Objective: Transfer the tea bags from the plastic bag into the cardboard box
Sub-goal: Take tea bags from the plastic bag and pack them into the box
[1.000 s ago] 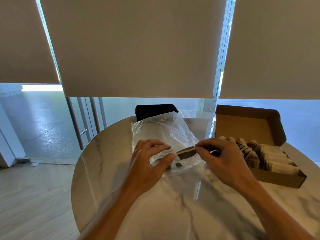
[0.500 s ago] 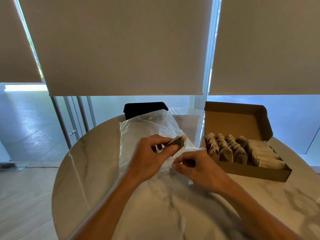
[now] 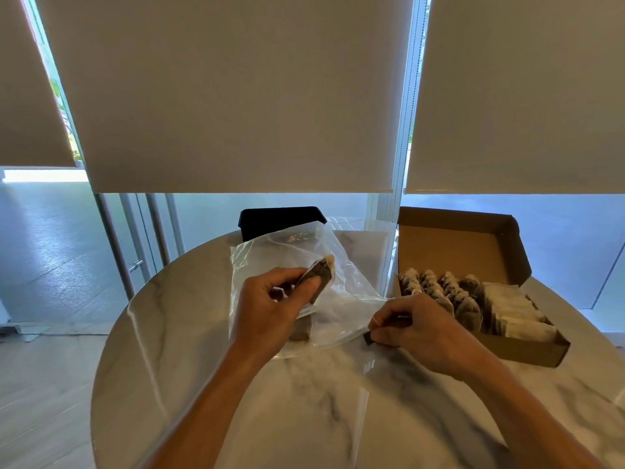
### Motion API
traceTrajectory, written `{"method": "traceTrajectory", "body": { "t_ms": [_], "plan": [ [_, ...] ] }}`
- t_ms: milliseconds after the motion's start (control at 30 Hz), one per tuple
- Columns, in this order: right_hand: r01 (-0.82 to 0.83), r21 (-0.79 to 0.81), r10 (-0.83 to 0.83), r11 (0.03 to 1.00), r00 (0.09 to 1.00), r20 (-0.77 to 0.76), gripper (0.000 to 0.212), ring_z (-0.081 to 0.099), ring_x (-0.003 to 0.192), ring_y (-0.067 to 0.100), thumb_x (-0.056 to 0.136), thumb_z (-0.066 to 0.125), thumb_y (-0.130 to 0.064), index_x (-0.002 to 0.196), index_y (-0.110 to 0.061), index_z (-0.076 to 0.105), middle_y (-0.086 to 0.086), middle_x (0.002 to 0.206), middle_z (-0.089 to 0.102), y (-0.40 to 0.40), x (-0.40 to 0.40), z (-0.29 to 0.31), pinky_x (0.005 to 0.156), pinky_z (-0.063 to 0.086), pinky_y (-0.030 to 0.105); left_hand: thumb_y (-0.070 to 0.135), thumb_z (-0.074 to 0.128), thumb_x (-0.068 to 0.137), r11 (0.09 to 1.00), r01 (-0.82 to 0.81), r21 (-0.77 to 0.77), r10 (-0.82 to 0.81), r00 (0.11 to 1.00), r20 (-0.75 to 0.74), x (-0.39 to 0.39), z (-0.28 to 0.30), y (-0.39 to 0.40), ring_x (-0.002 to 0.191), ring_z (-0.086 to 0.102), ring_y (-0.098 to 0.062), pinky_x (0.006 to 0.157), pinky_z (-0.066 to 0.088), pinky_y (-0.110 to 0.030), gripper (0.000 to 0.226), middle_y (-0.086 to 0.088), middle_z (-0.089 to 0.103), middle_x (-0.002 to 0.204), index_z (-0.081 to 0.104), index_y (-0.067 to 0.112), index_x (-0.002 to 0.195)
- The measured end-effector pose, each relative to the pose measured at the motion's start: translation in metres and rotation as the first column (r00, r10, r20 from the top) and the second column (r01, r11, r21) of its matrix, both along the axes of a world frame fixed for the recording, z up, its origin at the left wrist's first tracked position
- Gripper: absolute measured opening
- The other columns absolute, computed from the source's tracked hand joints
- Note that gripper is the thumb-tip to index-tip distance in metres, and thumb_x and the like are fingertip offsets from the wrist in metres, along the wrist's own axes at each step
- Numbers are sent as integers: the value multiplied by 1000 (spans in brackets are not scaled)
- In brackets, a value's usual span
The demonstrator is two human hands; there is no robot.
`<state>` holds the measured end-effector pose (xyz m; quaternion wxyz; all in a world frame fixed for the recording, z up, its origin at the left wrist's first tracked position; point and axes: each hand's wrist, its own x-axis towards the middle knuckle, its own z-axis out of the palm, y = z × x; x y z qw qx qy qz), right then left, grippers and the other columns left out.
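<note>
Head view: left hand (image 3: pixel 270 309) grips tea bag (image 3: pixel 319 274); right hand (image 3: pixel 416 330) pinches tag (image 3: pixel 368 338).

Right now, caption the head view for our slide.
Left hand lifts a tea bag above the plastic bag.

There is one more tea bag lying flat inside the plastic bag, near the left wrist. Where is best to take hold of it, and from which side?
Probably by its right edge, reaching in from the right. The tea bag lies flat in the plastic bag, partly hidden by the left hand.
</note>
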<state>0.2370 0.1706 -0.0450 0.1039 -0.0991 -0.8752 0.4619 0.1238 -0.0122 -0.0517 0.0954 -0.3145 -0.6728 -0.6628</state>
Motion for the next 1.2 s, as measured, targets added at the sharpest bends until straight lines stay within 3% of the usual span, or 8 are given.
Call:
{"method": "traceTrajectory", "body": {
  "t_ms": [100,233,433,500,700,833,933,1200],
  "plan": [
    [-15,16,14,1000,998,56,15,67,79,9,79,70,1,81,-13,74,-1,87,71,1,2,1,67,52,11,25,76,76,1000,-18,-10,18,999,-33,-1,-1,0,75,64,-23,66,49,-30,11,7,72,77,74,36,78],
    [-15,55,11,998,998,59,19,66,81,9,80,69,3,80,-16,73,-3,87,70,1,3,0,69,52,11,41,72,69,999,-41,-29,38,997,-71,-1,-2,-1,69,61,-16,62,47,-25,8,9,71,75,73,39,77],
    [-67,-326,15,943,987,-159,27,68,75,19,82,64,6,103,-11,69,12,81,68,-1,9,10,71,56,23,36,75,74,991,-54,-120,47,997,-57,2,-7,1,61,55,-5,57,45,-21,4,12,70,71,74,38,78],
    [-85,-359,13,930,980,-199,29,67,74,18,84,62,5,107,-12,68,11,80,66,-5,9,11,72,55,23,39,73,76,986,-50,-160,40,997,-65,5,-7,2,60,53,-5,56,43,-21,2,13,70,71,73,41,75],
    [-34,-261,-37,965,964,-265,44,66,76,9,85,63,-1,123,-22,57,-2,77,67,-18,0,6,75,56,24,44,68,77,963,20,-269,-57,990,-129,14,-5,3,65,53,0,59,39,-13,7,20,69,69,72,42,72],
    [-12,-193,-38,981,967,-253,32,64,74,6,88,62,-8,116,-25,65,-13,78,69,-19,-2,4,71,53,22,37,70,79,941,36,-335,-90,985,-149,14,-8,4,74,54,0,62,38,-8,5,25,66,73,74,40,78],
    [-16,-179,-30,984,968,-248,23,65,81,9,89,62,-10,106,-22,71,-7,92,72,-19,-5,0,70,52,22,38,70,78,928,4,-373,-84,976,-200,13,-9,5,78,54,2,64,38,-5,10,21,64,71,76,33,85],
    [188,16,-176,982,945,-277,18,62,81,9,93,56,-19,94,-34,66,-12,88,67,13,5,24,63,51,17,35,80,70,853,-150,-500,-39,937,-348,-4,-24,-7,100,43,1,76,35,-7,13,27,45,112,73,38,81]
  ]
}}
